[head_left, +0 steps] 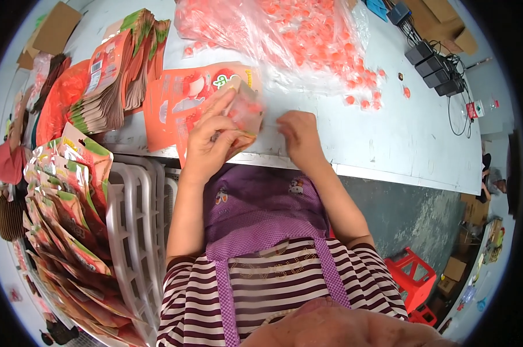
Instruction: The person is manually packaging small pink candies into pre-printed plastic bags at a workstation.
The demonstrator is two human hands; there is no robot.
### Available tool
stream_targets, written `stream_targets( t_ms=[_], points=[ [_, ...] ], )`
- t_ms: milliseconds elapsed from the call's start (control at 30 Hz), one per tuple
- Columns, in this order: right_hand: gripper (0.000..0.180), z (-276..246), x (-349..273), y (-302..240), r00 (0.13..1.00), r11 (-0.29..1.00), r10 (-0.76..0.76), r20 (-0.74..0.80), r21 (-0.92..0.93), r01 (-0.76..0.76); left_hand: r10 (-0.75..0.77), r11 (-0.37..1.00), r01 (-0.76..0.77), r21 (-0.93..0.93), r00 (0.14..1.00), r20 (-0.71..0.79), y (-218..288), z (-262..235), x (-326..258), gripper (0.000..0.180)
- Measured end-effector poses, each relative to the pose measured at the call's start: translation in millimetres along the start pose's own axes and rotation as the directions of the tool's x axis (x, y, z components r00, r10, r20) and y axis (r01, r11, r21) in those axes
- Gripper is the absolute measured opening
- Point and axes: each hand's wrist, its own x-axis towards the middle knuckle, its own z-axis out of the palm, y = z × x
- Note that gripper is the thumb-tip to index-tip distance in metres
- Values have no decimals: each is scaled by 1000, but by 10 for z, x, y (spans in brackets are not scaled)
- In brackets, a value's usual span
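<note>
head view shows a pouch (249,109) held in the left hand (210,139).

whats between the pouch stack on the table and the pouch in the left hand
In the head view, overlapping flat orange pouches lie there on the table.

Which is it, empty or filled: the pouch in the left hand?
Apparently not empty: the pouch in the left hand shows reddish shapes through its cloudy panel. How full it is, I cannot tell.
</note>
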Motion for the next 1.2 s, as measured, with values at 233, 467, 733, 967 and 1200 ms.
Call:
stream_targets(
  t_ms=[233, 467, 733, 967, 1200],
  points=[
    [26, -308, 506, -521, 957, 651, 283, 61, 720, -238, 14, 989, -23, 144, 998, 68, 11, 33, -18, 8],
    [16, -104, 493, -588, 995, 829, 99, -21, 555, -71, -91, 952, 92, -292, 996, 19, 124, 31, -60, 8],
    [25, -342, 417, -657, 951, 958, -234, 200, 215, 190, -23, 999, 34, -34, 964, 263, 317, -82, -114, 10],
    [45, -475, 276, -888, 885, 853, -403, -231, 256, 455, 96, 888, -18, -460, 985, 146, 422, -72, -264, 14],
    [26, -670, 188, -915, 796, 910, -387, 464, 329, 251, 32, 981, 57, -187, 897, 441, 629, -16, -295, 7]
  ],
)
